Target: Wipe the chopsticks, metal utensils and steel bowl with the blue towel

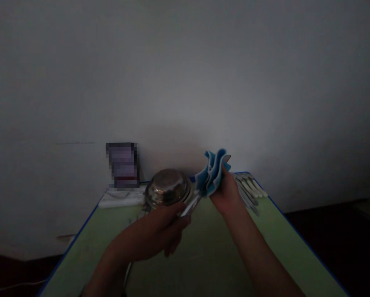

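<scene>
My left hand point(163, 231) is closed around one end of a shiny metal piece of cutlery point(191, 205). Its exact kind is hard to make out in the dim light. My right hand point(226, 189) grips a bunched blue cloth point(214, 173) with pale edges, which is wrapped around the cutlery's other end. A narrow metal tip pokes out behind the cloth at the upper right. Just beyond my left hand, a metal bowl point(168, 185) rests upside down on the table.
Several knives and pale-handled pieces of cutlery point(248, 187) lie at the table's back right. A folded white cloth point(119, 200) is at the back left, with a blurred-out dark-framed object point(123, 165) standing behind it. The green table point(197, 255) has blue edging and meets a wall.
</scene>
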Available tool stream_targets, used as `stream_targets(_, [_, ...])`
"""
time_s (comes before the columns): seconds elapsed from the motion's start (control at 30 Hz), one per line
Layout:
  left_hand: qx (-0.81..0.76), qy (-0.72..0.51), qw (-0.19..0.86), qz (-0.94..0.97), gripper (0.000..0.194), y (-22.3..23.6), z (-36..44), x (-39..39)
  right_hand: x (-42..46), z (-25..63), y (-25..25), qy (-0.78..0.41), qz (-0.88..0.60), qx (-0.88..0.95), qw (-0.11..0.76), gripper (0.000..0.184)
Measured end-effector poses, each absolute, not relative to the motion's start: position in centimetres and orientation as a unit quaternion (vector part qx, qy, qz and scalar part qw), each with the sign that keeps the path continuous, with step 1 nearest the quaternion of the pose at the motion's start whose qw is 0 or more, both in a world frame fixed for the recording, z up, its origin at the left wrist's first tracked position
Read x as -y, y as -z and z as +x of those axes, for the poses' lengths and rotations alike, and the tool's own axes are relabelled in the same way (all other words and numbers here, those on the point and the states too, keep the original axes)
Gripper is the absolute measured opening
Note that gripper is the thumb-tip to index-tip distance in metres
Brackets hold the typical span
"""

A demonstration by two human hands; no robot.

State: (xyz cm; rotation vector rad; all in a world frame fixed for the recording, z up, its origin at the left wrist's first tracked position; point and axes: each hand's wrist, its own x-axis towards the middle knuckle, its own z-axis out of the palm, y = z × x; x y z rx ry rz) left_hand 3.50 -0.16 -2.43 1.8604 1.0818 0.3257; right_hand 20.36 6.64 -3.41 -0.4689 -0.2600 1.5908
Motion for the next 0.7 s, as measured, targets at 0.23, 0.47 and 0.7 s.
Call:
stream_targets(0.23, [-0.425,-0.284,0.567,0.646,0.035,8.4,6.8,0.9,-6.9,21.6,3.6,-0.691,-0.220,0.154,0.671,0.026])
stream_targets(0.47, [-0.492,-0.325,0.533,0.607,0.037,11.7,6.4,3.1,-4.5,19.5,9.6,-0.700,-0.329,0.147,0.617,0.026])
stream_targets(0.7, [-0.516,-0.300,0.513,0.617,0.037,13.6,5.7,4.1,-2.4,18.4,15.9,-0.710,-0.373,0.146,0.579,0.028])
